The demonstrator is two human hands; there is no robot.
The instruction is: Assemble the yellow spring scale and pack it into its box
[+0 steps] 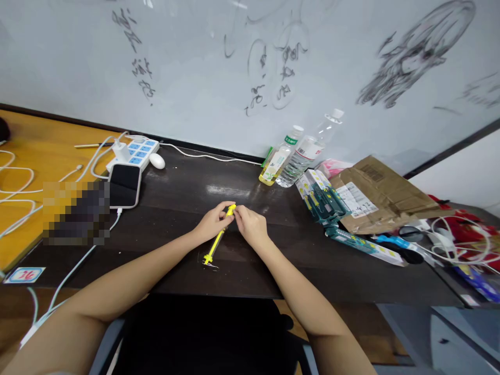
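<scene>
A slim yellow spring scale (217, 241) lies slantwise over the dark desk, its yellow fitting and thin wire hook toward me. My left hand (214, 223) is closed round its upper part, thumb and fingers on either side of the yellow head. At the far tip, my right hand (252, 225) has its fingers pinched together against the head. Whatever small part lies between the right fingertips is hidden.
Two bottles, a yellow drink (277, 162) and a water bottle (302, 161), stand by the whiteboard. Teal boxes (320, 197) and a brown parcel (375, 187) lie right. A phone (125, 186), power strip (142, 151), white mouse-like object (157, 161) and cables are left.
</scene>
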